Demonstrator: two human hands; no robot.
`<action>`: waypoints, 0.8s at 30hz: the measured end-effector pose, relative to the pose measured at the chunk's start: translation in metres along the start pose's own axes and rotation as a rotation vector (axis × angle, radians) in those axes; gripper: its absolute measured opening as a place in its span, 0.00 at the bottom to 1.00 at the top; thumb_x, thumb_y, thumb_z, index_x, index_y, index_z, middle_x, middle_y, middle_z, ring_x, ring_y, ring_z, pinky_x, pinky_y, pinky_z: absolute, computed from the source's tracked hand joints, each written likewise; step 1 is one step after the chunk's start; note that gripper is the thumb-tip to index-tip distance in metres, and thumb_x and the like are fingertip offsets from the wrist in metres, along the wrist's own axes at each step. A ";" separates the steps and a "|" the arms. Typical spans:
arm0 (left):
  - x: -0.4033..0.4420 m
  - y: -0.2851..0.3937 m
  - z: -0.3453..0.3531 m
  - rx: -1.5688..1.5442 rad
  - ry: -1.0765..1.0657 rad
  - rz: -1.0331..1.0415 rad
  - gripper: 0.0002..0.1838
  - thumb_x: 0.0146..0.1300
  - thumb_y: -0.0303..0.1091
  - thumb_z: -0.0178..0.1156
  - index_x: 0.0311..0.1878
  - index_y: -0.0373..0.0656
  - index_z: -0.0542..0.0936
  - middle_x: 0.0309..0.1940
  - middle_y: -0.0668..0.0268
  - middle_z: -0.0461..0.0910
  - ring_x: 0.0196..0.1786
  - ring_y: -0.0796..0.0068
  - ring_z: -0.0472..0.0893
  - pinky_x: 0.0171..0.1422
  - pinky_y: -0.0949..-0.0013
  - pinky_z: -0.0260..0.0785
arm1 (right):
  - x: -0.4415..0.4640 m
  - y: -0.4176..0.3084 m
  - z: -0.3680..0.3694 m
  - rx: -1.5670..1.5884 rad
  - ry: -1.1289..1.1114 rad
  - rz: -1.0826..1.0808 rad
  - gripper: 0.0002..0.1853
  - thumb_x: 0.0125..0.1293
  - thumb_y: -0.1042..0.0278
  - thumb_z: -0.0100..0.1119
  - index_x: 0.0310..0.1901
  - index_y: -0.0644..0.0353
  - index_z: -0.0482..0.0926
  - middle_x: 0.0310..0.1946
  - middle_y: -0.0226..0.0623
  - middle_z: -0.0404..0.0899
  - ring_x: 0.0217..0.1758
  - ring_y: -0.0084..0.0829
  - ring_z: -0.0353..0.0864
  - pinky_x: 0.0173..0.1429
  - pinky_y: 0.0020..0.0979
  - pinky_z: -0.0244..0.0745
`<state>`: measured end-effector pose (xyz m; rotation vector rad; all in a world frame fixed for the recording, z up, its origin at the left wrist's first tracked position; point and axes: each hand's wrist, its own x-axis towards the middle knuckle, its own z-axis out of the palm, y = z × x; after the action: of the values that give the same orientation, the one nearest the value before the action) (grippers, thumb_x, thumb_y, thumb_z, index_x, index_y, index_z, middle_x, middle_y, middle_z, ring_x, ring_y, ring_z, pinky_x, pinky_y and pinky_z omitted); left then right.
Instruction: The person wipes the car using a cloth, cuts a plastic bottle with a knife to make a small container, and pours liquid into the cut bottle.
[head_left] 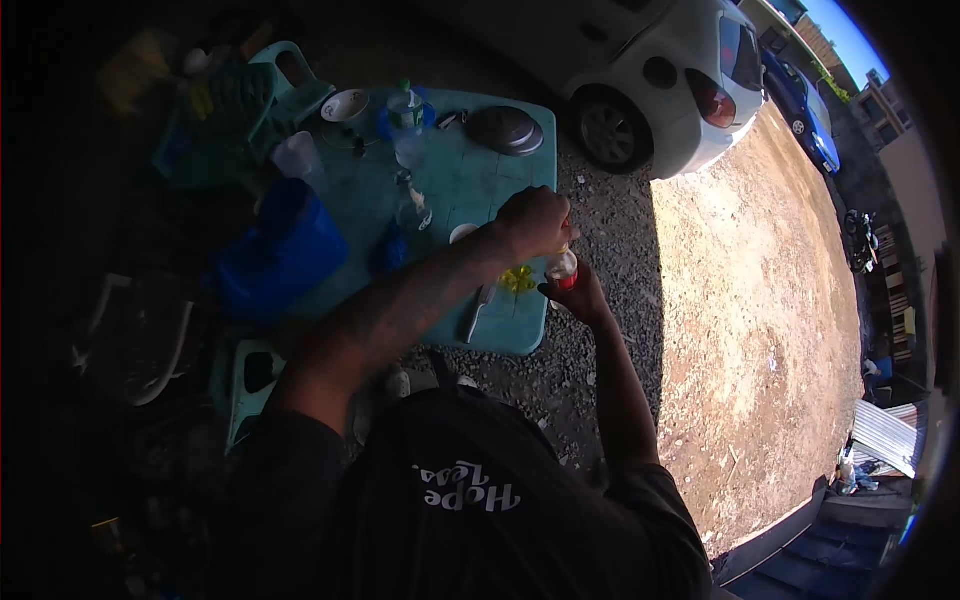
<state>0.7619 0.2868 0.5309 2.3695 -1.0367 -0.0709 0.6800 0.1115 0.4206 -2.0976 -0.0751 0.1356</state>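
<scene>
My right hand (585,295) is wrapped around a small clear bottle (562,268) with a red label, held just past the right edge of the green table (500,345). Directly above it, my left hand (535,220) is closed at the bottle's top; a bit of red shows at its fingers, but what they grip is mostly hidden. Chopped yellow-green pieces (518,278) lie on the table below my left wrist. Beside them rests a knife (480,312), partly covered by my forearm. A white bowl (462,232) peeks out behind that forearm.
Farther back on the table are a clear bottle (412,208), a green-capped bottle (405,112), a round metal lid (503,130) and a bowl (345,105). A blue jug (285,255) is at the left. Green chairs (285,85) and a white car (660,90) stand nearby.
</scene>
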 end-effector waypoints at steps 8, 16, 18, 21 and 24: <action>-0.057 -0.046 0.020 -0.102 0.159 -0.204 0.16 0.53 0.40 0.71 0.40 0.39 0.83 0.36 0.55 0.84 0.41 0.57 0.84 0.46 0.60 0.76 | -0.002 0.096 0.010 -0.203 0.086 0.086 0.30 0.45 0.60 0.75 0.51 0.60 0.76 0.41 0.46 0.84 0.47 0.44 0.84 0.50 0.41 0.77; -0.274 -0.149 0.136 -0.473 0.073 -0.779 0.20 0.49 0.35 0.74 0.45 0.41 0.79 0.36 0.62 0.83 0.40 0.70 0.82 0.45 0.65 0.75 | 0.009 0.143 0.020 -0.516 0.027 0.271 0.33 0.42 0.59 0.74 0.53 0.56 0.74 0.44 0.49 0.83 0.49 0.51 0.82 0.51 0.46 0.78; -0.341 -0.171 0.167 -0.611 0.153 -0.907 0.22 0.50 0.34 0.74 0.48 0.41 0.79 0.37 0.65 0.82 0.41 0.72 0.81 0.47 0.64 0.74 | 0.011 0.145 0.020 -0.551 0.033 0.257 0.33 0.42 0.59 0.74 0.53 0.56 0.74 0.44 0.49 0.83 0.49 0.51 0.82 0.51 0.47 0.77; -0.410 -0.191 0.218 -1.539 0.670 -0.750 0.22 0.54 0.33 0.69 0.53 0.41 0.78 0.38 0.64 0.82 0.41 0.65 0.82 0.48 0.59 0.74 | 0.016 0.139 0.018 -0.547 -0.022 0.305 0.33 0.42 0.59 0.74 0.53 0.55 0.74 0.44 0.48 0.83 0.49 0.51 0.82 0.51 0.47 0.77; -0.466 -0.161 0.206 -0.761 0.167 -1.205 0.13 0.61 0.35 0.65 0.46 0.39 0.82 0.30 0.66 0.82 0.28 0.75 0.77 0.31 0.68 0.68 | 0.022 0.143 0.021 -0.547 -0.006 0.338 0.32 0.43 0.60 0.74 0.52 0.53 0.74 0.44 0.47 0.83 0.49 0.50 0.82 0.51 0.47 0.77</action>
<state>0.4888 0.6043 0.1980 1.8711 0.5397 -0.5678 0.6985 0.0589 0.2853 -2.6425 0.2695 0.3577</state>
